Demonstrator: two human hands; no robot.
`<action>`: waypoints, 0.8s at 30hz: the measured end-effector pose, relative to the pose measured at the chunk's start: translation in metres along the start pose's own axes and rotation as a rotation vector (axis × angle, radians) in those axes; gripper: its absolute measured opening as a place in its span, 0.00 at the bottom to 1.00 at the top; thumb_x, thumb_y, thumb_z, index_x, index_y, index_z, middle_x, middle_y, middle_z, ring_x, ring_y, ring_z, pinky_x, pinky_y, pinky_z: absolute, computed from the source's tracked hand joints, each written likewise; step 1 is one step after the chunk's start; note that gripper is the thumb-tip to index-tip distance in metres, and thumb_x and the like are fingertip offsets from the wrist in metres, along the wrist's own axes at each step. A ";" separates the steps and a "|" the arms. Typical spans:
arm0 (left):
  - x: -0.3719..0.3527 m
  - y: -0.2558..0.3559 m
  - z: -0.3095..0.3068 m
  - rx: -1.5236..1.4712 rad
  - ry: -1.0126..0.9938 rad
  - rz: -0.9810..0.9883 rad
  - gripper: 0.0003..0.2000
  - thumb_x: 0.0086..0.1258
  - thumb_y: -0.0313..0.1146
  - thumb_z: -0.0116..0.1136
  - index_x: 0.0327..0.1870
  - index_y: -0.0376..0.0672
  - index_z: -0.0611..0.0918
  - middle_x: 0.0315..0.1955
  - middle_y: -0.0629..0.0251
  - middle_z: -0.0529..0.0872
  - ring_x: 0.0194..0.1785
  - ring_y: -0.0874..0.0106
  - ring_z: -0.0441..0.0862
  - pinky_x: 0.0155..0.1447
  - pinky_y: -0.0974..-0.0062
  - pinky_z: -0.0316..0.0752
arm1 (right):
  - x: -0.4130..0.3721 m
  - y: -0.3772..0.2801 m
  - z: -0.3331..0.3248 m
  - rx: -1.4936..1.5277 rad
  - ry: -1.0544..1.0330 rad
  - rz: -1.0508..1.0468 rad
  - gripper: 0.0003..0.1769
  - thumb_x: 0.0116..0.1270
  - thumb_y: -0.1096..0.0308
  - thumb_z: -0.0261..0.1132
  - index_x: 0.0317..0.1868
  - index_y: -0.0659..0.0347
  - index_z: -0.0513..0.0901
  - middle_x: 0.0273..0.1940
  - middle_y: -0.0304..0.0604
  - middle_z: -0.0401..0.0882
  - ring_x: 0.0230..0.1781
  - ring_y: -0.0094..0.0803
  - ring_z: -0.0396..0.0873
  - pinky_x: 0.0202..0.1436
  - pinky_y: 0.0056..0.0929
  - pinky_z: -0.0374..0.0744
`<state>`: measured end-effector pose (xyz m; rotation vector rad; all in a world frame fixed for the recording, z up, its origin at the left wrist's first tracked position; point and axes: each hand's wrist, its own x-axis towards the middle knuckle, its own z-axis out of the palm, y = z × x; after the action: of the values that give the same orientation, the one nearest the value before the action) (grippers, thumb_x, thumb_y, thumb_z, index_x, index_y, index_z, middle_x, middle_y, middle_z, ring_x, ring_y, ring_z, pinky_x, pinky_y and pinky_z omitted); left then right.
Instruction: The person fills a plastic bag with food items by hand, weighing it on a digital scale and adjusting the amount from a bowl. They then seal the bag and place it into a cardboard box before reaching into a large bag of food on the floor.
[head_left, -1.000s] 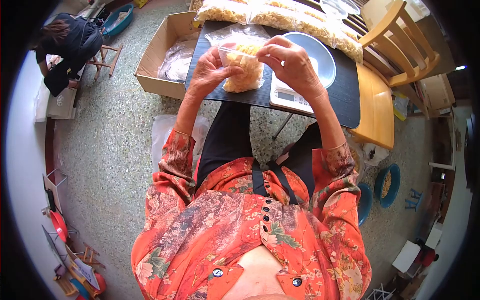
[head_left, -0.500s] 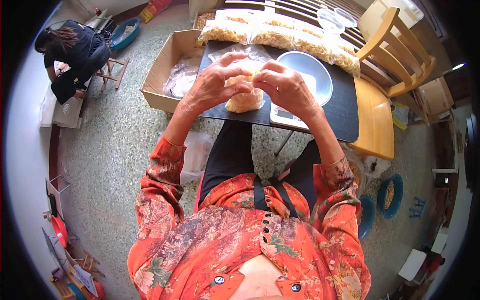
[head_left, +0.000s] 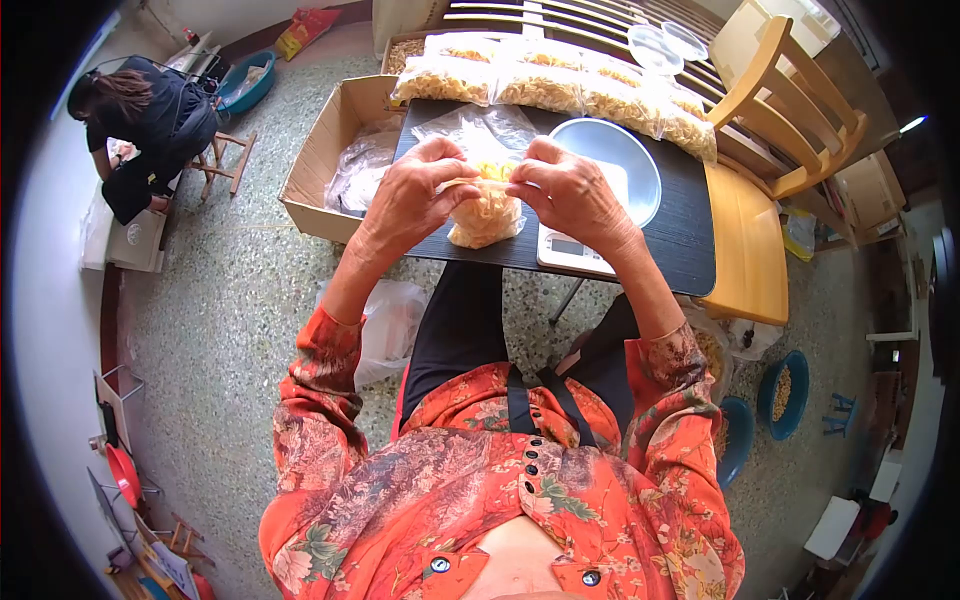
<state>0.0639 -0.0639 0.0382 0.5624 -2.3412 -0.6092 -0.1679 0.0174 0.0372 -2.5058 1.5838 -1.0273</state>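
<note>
Both my hands hold a clear plastic bag of yellow pasta-like pieces (head_left: 486, 217) above the near edge of a black table (head_left: 690, 225). My left hand (head_left: 412, 195) pinches the left side of the bag's top and my right hand (head_left: 570, 190) pinches the right side. The bag's body hangs below my fingers. An empty metal bowl (head_left: 612, 165) rests on a white digital scale (head_left: 567, 250) just right of the bag. Loose clear bags (head_left: 480, 125) lie behind my hands.
A row of filled bags (head_left: 560, 85) lines the table's far edge. An open cardboard box (head_left: 325, 150) stands on the floor at left, a wooden chair (head_left: 780, 110) at right. Blue basins (head_left: 780, 385) sit on the floor at right. Another person (head_left: 150, 110) bends over at far left.
My hands have closed in on the bag's top, from spread fingers to a pinch with both. The bag has dropped slightly toward the table.
</note>
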 end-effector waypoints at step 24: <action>-0.015 0.005 -0.005 -0.209 0.245 0.022 0.06 0.64 0.19 0.68 0.40 0.38 0.88 0.33 0.64 0.84 0.37 0.73 0.84 0.40 0.76 0.78 | 0.004 -0.022 0.015 0.134 0.190 0.063 0.08 0.61 0.69 0.76 0.37 0.56 0.85 0.38 0.39 0.85 0.31 0.33 0.85 0.37 0.31 0.83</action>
<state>0.0766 -0.0529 0.0374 0.4858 -2.0233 -0.7216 -0.1412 0.0204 0.0351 -2.3164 1.5675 -1.3498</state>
